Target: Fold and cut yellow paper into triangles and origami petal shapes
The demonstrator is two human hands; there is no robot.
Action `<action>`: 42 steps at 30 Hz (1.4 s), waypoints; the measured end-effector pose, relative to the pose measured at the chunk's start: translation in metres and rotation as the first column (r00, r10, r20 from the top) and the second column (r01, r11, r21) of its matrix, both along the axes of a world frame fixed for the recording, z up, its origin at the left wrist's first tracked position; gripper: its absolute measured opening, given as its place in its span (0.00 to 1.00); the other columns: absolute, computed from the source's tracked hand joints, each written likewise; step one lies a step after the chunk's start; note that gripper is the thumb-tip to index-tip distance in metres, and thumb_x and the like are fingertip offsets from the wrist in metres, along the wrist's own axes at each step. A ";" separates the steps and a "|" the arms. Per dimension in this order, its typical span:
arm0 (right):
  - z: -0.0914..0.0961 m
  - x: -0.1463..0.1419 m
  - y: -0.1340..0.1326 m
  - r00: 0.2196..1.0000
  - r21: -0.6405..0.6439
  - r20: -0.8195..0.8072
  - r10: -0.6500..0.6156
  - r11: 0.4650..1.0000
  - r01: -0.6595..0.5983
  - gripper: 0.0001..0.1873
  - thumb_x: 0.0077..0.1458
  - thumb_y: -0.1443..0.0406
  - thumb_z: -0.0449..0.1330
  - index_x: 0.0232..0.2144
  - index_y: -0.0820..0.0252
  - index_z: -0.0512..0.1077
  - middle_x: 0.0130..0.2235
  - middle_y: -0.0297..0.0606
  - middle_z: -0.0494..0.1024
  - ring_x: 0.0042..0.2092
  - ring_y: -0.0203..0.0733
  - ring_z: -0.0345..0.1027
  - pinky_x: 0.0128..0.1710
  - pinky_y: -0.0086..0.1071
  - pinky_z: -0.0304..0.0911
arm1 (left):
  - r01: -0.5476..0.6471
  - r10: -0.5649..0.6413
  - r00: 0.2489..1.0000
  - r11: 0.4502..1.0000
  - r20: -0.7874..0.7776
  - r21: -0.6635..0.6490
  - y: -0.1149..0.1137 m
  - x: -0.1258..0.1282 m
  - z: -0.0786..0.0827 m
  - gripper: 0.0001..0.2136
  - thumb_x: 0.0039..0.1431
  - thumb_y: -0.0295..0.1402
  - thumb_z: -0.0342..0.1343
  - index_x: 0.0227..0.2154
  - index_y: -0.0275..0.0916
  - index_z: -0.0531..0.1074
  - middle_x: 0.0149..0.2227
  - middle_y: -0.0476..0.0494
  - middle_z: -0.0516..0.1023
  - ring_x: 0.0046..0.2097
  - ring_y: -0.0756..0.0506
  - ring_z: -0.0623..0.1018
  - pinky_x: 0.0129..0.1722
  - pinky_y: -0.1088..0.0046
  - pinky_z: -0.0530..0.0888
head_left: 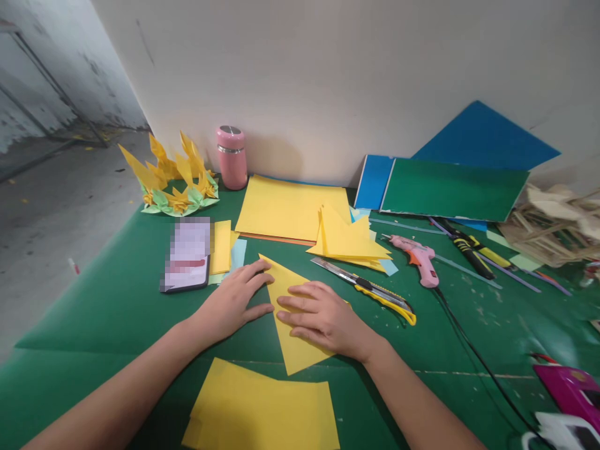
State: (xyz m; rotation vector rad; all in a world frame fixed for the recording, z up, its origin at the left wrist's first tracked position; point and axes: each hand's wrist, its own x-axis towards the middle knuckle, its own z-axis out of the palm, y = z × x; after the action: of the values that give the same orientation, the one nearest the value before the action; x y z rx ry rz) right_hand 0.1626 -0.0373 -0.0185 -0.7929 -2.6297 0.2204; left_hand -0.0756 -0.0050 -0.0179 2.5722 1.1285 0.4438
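A yellow sheet of paper (pixel 293 359), its outline roughly triangular, lies on the green table under my hands. My left hand (pixel 237 297) rests at its left edge, fingers stretched out with the tips near the upper corner. Across the middle of the paper my right hand (pixel 323 315) lies flat, its fingers spread and pointing left. Part of the paper is hidden beneath that hand. Nearer to me are more yellow sheets (pixel 267 412). Just right of my right hand sits a yellow utility knife (pixel 368 289) with its blade out.
Behind are a yellow paper stack (pixel 290 209), folded yellow pieces (pixel 347 234) and a pink flask (pixel 232 159). At left stand a phone (pixel 187 253) and a paper crown (pixel 175 178). A pink glue gun (pixel 417 256) with a black cord, pliers (pixel 469 250) and boards (pixel 454 187) occupy the right.
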 end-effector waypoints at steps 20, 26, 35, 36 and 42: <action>0.001 0.000 -0.002 1.000 -0.010 0.020 -0.003 1.000 0.003 0.17 0.66 0.60 0.48 0.49 0.53 0.72 0.54 0.35 0.74 0.57 0.43 0.61 0.55 0.42 0.56 | -0.012 0.014 0.999 0.999 -0.046 0.053 -0.006 0.006 0.009 0.12 0.59 0.35 0.52 0.46 0.40 0.65 0.57 0.36 0.65 0.57 0.37 0.67 0.54 0.56 0.67; 0.001 -0.001 -0.001 1.000 -0.012 0.021 -0.003 1.000 0.004 0.16 0.66 0.60 0.48 0.49 0.53 0.72 0.54 0.36 0.73 0.56 0.43 0.61 0.54 0.42 0.56 | -0.016 0.024 0.998 0.993 -0.064 0.113 -0.008 0.011 0.008 0.12 0.59 0.35 0.51 0.45 0.39 0.64 0.56 0.35 0.66 0.58 0.36 0.67 0.56 0.55 0.66; 0.001 -0.001 -0.002 1.000 -0.009 0.010 0.002 1.000 -0.002 0.17 0.66 0.61 0.47 0.50 0.56 0.71 0.55 0.36 0.72 0.56 0.45 0.60 0.55 0.43 0.55 | -0.017 0.029 0.996 0.989 -0.079 0.148 -0.009 0.016 0.007 0.12 0.60 0.33 0.48 0.46 0.37 0.64 0.55 0.33 0.67 0.58 0.36 0.67 0.56 0.55 0.65; 0.001 -0.001 -0.002 1.000 -0.013 0.014 0.001 1.000 -0.001 0.17 0.66 0.61 0.47 0.50 0.55 0.71 0.55 0.35 0.72 0.56 0.45 0.60 0.55 0.43 0.55 | -0.014 0.027 0.996 0.988 -0.083 0.151 -0.009 0.016 0.007 0.13 0.60 0.34 0.48 0.47 0.36 0.64 0.55 0.32 0.67 0.58 0.36 0.66 0.56 0.55 0.64; 0.001 -0.001 -0.001 1.000 -0.028 0.009 0.002 1.000 -0.001 0.16 0.66 0.61 0.48 0.49 0.56 0.71 0.55 0.34 0.73 0.56 0.46 0.60 0.55 0.44 0.55 | -0.013 0.027 0.996 0.988 -0.089 0.156 -0.008 0.017 0.006 0.14 0.59 0.33 0.48 0.47 0.37 0.63 0.54 0.34 0.66 0.59 0.36 0.65 0.57 0.54 0.64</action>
State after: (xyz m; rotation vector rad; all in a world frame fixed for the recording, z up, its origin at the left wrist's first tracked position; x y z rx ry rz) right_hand 0.1611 -0.0386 -0.0179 -0.8031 -2.6414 0.2558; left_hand -0.0590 -0.0134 -0.0121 2.7431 1.1952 0.4398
